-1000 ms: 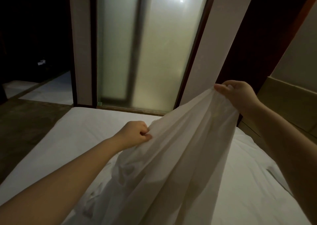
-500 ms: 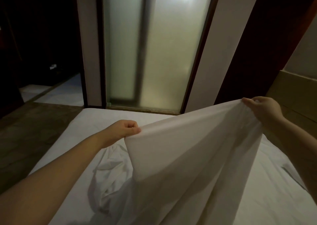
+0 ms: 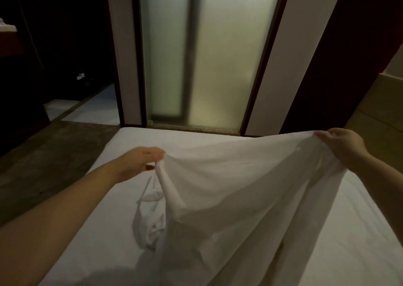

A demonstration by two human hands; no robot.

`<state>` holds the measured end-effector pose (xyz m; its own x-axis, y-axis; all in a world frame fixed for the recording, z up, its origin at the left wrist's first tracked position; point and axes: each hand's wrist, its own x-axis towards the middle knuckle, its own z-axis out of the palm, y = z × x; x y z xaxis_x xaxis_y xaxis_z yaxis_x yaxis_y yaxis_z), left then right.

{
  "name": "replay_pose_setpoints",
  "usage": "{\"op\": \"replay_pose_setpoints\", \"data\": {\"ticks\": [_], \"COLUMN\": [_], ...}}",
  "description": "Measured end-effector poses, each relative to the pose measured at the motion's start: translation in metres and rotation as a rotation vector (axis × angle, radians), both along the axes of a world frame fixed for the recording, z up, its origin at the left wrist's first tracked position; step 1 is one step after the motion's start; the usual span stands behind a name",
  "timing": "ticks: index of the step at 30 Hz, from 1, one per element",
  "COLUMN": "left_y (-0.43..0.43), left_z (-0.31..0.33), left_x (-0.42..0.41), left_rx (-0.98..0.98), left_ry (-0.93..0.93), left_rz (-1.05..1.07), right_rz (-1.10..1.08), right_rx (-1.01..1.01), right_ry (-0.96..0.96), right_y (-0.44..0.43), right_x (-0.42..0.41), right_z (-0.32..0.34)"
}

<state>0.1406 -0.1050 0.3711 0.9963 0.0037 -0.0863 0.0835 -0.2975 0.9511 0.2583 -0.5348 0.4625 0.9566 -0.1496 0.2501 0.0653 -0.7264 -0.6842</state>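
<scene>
Two grips reach out level over one bed (image 3: 130, 146), the left grip (image 3: 139, 162) pinching a corner of the single sheet (image 3: 239, 187), the right grip (image 3: 342, 147) curled round its other end, the sheet spread between them and draping onto the bed.

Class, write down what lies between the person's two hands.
In the head view, a white sheet spans the gap: the left hand pinches one end of its raised edge, the right hand the other, above the bed.
</scene>
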Motion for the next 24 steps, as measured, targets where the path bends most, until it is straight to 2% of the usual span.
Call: {"op": "replay_pose_setpoints", "data": {"ticks": [2, 3, 5, 7, 10, 14, 15, 16, 20, 22, 24], "left_y": [0.002, 0.003, 0.007, 0.009, 0.009, 0.012, 0.015, 0.018, 0.034, 0.04, 0.047], "left_z": [0.007, 0.011, 0.019, 0.026, 0.036, 0.048, 0.046, 0.043, 0.022, 0.018, 0.022], "left_x": [0.004, 0.006, 0.007, 0.003, -0.009, -0.025, -0.025, -0.024, -0.019, -0.019, -0.019], "left_rx": [-0.213, -0.207, 0.026, 0.218, 0.273, -0.017, -0.019, 0.043, 0.688, 0.895, 1.002], "left_ry": [-0.112, -0.166, -0.26, -0.306, -0.19, -0.089, -0.073, -0.044, -0.003, -0.044, -0.133], "left_rz": [0.262, 0.351, 0.429, 0.386, 0.281, 0.105, 0.074, 0.056, -0.091, -0.145, -0.113], "right_rz": [0.031, 0.041, 0.045, 0.037, 0.014, 0.024, 0.026, 0.025, 0.037, 0.051, 0.073], "right_rx": [-0.053, -0.076, -0.104, -0.108, -0.096, -0.075, -0.07, -0.067, -0.063, -0.049, -0.033], "right_ry": [0.09, 0.129, 0.181, 0.199, 0.167, 0.132, 0.129, 0.125, 0.087, 0.073, 0.056], "right_y": [0.002, 0.002, 0.003, 0.002, -0.002, 0.001, 0.002, 0.002, 0.003, 0.006, 0.007], "right_x": [-0.002, -0.003, -0.005, -0.008, -0.011, -0.015, -0.016, -0.016, -0.017, -0.017, -0.017], "right_z": [-0.01, -0.016, -0.024, -0.028, -0.026, -0.02, -0.02, -0.02, -0.021, -0.017, -0.011]}}
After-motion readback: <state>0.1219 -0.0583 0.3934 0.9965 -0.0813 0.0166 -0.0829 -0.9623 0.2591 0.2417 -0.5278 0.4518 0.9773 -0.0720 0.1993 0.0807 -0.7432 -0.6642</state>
